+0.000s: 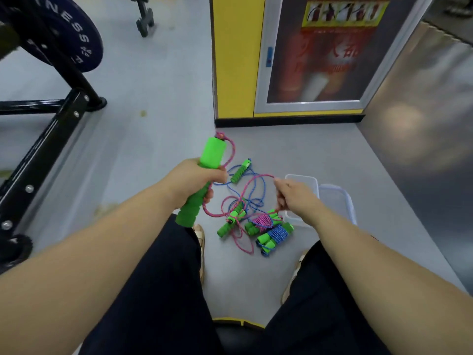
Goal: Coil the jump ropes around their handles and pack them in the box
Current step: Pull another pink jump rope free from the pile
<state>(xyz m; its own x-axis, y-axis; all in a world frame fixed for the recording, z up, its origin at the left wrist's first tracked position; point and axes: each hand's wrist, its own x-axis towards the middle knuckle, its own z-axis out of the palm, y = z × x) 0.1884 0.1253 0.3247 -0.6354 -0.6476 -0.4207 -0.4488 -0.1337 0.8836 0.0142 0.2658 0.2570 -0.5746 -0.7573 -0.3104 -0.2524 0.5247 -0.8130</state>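
at the frame's centre we hold a green handle upright, our left hand wrapped tight round its middle, while our right hand pinches the pink rope just right of it. to coil well, we'd hold that strand taut and lay the turns side by side. lower down, two wound bundles lie beside the clear box, with a loose blue rope tangled nearby.

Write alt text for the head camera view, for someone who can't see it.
A person's left hand grips a green jump rope handle while the right hand pinches a pink rope above loose tangled ropes on the floor. Two coiled ropes lie beside a clear box.
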